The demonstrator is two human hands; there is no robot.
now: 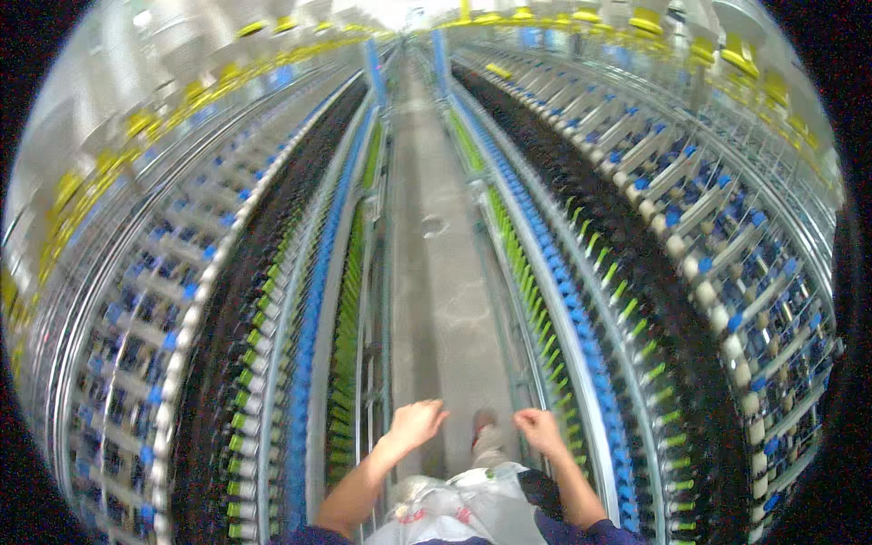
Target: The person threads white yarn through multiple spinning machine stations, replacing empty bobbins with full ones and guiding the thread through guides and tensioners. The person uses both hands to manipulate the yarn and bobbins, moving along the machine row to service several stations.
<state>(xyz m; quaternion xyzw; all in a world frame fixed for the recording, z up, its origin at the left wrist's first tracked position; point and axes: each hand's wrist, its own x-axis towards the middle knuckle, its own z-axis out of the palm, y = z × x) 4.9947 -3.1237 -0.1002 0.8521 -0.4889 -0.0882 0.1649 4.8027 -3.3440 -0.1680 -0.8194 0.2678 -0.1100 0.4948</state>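
Note:
My left hand (419, 423) is over the left side of the aisle, close to the machine's lower rails, its fingers curled in. Across from it, my right hand (541, 430) is also curled, near the rails on the right. I see nothing held in either hand, though motion blur softens the fingers. Between my forearms, a white apron or bag (463, 509) covers my front, with a dark patch on its right. One shoe (483, 425) shows on the floor ahead of me.
Long spinning machines line both sides, with rows of green-tipped bobbins (243, 447), blue strips (581, 313) and white rollers (718, 318). Yellow-based white spools (740, 56) hang overhead. A narrow grey floor (436, 282) runs between to blue posts (441, 62) far off.

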